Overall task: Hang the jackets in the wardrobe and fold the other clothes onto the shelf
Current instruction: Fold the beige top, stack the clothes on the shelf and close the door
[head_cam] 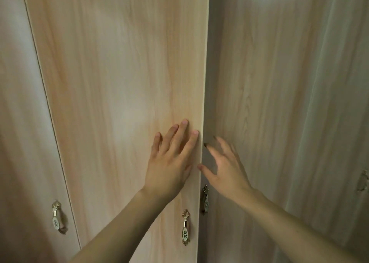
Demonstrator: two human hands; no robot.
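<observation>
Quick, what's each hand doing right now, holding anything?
Left hand: open, fingers flat against the wardrobe door.
Right hand: open, fingers spread, holding nothing.

Pale wood-grain wardrobe doors (119, 83), smooth satin sheen, ornate brass-look metal handles (185, 227)

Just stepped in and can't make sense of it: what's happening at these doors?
A person stands close to a light wood-grain wardrobe. Their left hand lies flat, fingers straight, on the middle door near its right edge. Their right hand, fingers spread, reaches toward the right-hand door. Nobody grips the ornate brass handles. No clothes are in view.
</observation>
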